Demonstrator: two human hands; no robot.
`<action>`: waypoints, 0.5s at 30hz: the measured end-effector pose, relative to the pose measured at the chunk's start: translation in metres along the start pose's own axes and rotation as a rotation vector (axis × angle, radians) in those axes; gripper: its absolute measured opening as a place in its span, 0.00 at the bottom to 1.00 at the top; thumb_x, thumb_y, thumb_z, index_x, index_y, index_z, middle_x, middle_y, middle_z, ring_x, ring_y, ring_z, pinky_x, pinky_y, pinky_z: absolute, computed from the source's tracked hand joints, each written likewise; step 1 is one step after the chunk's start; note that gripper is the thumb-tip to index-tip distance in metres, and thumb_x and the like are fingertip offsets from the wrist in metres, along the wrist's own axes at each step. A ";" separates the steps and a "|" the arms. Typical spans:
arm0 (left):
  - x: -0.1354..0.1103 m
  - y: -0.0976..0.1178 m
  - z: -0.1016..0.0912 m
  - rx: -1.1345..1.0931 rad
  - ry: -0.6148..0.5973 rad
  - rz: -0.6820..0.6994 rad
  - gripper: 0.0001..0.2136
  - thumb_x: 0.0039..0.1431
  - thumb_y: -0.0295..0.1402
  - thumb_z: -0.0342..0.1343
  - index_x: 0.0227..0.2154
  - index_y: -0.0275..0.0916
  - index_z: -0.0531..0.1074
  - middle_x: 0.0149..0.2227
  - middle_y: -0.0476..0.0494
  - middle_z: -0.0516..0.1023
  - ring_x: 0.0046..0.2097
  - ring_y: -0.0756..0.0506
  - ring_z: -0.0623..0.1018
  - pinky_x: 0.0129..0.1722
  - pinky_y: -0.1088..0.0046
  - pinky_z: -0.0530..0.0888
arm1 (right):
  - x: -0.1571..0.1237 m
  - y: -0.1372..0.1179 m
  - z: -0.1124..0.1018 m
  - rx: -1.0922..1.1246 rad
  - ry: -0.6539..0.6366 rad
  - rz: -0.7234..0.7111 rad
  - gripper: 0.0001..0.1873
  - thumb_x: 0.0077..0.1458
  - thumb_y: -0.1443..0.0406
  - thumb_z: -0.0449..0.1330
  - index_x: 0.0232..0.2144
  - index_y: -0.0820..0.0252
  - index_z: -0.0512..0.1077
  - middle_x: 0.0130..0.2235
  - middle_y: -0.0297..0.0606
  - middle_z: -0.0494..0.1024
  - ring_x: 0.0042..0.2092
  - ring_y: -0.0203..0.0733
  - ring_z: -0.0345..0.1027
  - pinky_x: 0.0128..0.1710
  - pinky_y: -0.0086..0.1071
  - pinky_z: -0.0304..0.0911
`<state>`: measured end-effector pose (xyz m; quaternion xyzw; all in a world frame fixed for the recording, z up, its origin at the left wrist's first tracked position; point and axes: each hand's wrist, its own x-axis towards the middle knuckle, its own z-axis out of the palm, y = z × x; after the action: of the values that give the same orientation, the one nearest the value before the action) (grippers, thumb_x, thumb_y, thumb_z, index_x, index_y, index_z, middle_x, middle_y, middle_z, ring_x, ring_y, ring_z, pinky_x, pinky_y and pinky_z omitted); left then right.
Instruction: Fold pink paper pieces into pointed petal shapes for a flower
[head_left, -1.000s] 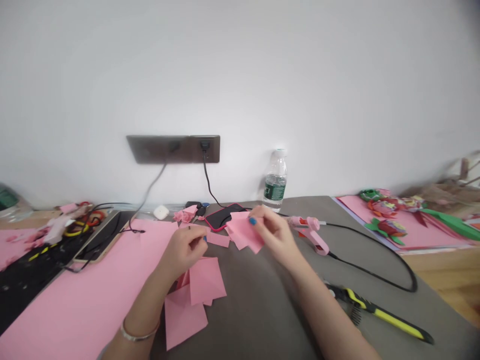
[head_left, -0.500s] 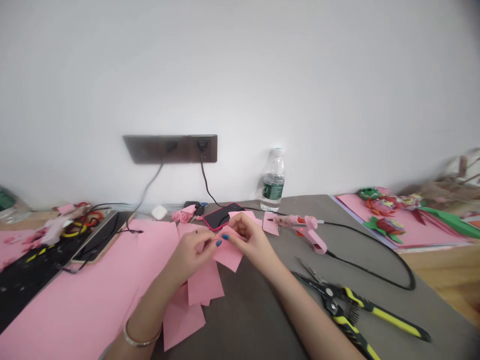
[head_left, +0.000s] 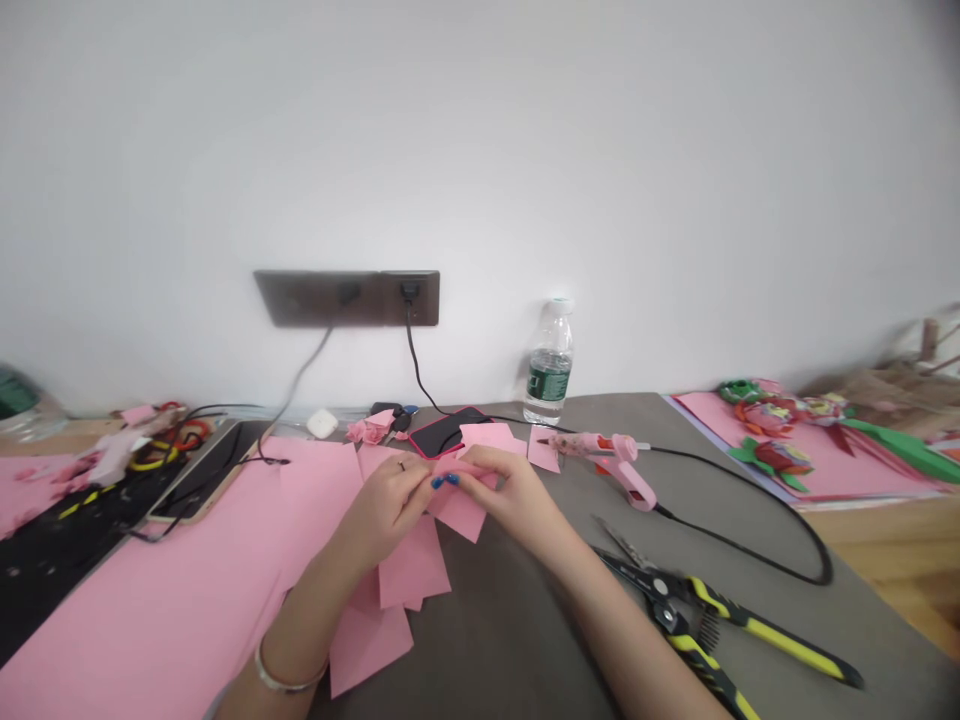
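My left hand (head_left: 390,500) and my right hand (head_left: 506,485) meet over the middle of the grey table. Between their thumbs and fingers they pinch one small pink paper piece (head_left: 463,512), whose lower corner hangs below the fingertips. Both thumbs, with blue nails, press side by side on its upper edge; the fingers behind the paper are partly hidden. Under and beside my left hand lie several cut pink paper squares (head_left: 414,567). Just beyond the hands another pink square (head_left: 491,436) rests partly over a dark phone with a red edge (head_left: 442,434).
Right of the hands lie a pink glue gun (head_left: 619,465) with its cord and black-yellow pliers (head_left: 667,590). A water bottle (head_left: 549,370) stands by the wall. Large pink sheets (head_left: 172,600) and a phone (head_left: 206,475) are left; paper flowers (head_left: 776,455) lie far right.
My right hand's fingers have closed down over the paper and the two thumbs have come closer together. The view has shifted slightly.
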<state>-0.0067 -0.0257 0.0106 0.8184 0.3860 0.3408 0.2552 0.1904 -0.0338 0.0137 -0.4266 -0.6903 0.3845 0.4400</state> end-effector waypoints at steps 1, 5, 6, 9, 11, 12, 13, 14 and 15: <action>0.000 0.001 0.000 -0.041 -0.009 -0.015 0.17 0.70 0.37 0.43 0.36 0.38 0.77 0.34 0.40 0.78 0.42 0.40 0.76 0.43 0.64 0.71 | -0.001 -0.002 -0.002 0.015 -0.044 0.017 0.07 0.58 0.64 0.61 0.29 0.58 0.77 0.32 0.37 0.79 0.37 0.44 0.71 0.39 0.34 0.63; 0.001 0.004 -0.002 -0.271 -0.034 -0.104 0.16 0.68 0.41 0.50 0.53 0.41 0.73 0.37 0.42 0.79 0.45 0.41 0.77 0.46 0.65 0.73 | -0.004 -0.010 -0.010 0.081 -0.205 0.064 0.04 0.56 0.67 0.64 0.32 0.57 0.80 0.34 0.35 0.81 0.38 0.43 0.71 0.36 0.32 0.63; 0.001 0.005 -0.002 -0.307 -0.027 -0.118 0.17 0.65 0.41 0.54 0.53 0.41 0.72 0.35 0.44 0.79 0.42 0.41 0.77 0.44 0.66 0.73 | -0.004 -0.012 -0.011 0.098 -0.222 0.070 0.04 0.55 0.67 0.64 0.34 0.56 0.80 0.35 0.35 0.81 0.38 0.43 0.72 0.36 0.32 0.64; 0.002 0.006 -0.004 -0.352 -0.011 -0.141 0.10 0.60 0.37 0.60 0.43 0.41 0.76 0.31 0.48 0.76 0.37 0.44 0.76 0.40 0.69 0.72 | -0.005 -0.014 -0.016 0.132 -0.263 0.088 0.04 0.55 0.66 0.64 0.32 0.56 0.80 0.33 0.35 0.81 0.37 0.42 0.72 0.34 0.31 0.64; 0.002 0.005 -0.007 -0.358 -0.029 -0.149 0.05 0.58 0.35 0.61 0.31 0.39 0.75 0.29 0.48 0.76 0.34 0.45 0.74 0.37 0.71 0.71 | -0.005 -0.012 -0.020 0.138 -0.287 0.103 0.04 0.54 0.67 0.64 0.30 0.57 0.80 0.31 0.34 0.80 0.35 0.42 0.71 0.32 0.31 0.65; 0.002 0.005 -0.008 -0.357 -0.043 -0.155 0.06 0.57 0.35 0.62 0.27 0.39 0.74 0.29 0.48 0.76 0.34 0.46 0.74 0.36 0.71 0.70 | -0.005 -0.012 -0.022 0.140 -0.298 0.109 0.05 0.54 0.68 0.63 0.29 0.57 0.80 0.31 0.34 0.80 0.35 0.42 0.72 0.32 0.31 0.65; 0.002 0.005 -0.009 -0.354 -0.059 -0.160 0.07 0.56 0.35 0.63 0.26 0.39 0.74 0.29 0.48 0.76 0.33 0.46 0.74 0.36 0.71 0.70 | -0.006 -0.011 -0.024 0.140 -0.313 0.117 0.05 0.54 0.68 0.63 0.29 0.57 0.80 0.31 0.34 0.80 0.35 0.42 0.72 0.33 0.31 0.66; 0.001 0.006 -0.010 -0.348 -0.075 -0.162 0.07 0.56 0.35 0.63 0.26 0.39 0.74 0.29 0.48 0.77 0.34 0.46 0.74 0.36 0.71 0.70 | -0.006 -0.012 -0.026 0.132 -0.326 0.123 0.06 0.54 0.68 0.63 0.29 0.56 0.80 0.31 0.35 0.81 0.36 0.42 0.72 0.33 0.31 0.67; 0.001 0.006 -0.010 -0.339 -0.094 -0.159 0.06 0.57 0.35 0.62 0.27 0.39 0.75 0.29 0.48 0.77 0.34 0.45 0.75 0.36 0.71 0.70 | -0.007 -0.012 -0.028 0.107 -0.330 0.127 0.06 0.55 0.69 0.63 0.29 0.56 0.80 0.32 0.35 0.81 0.36 0.43 0.73 0.34 0.32 0.67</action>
<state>-0.0110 -0.0267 0.0215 0.7456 0.3742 0.3410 0.4333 0.2155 -0.0401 0.0315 -0.3763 -0.7036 0.5123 0.3176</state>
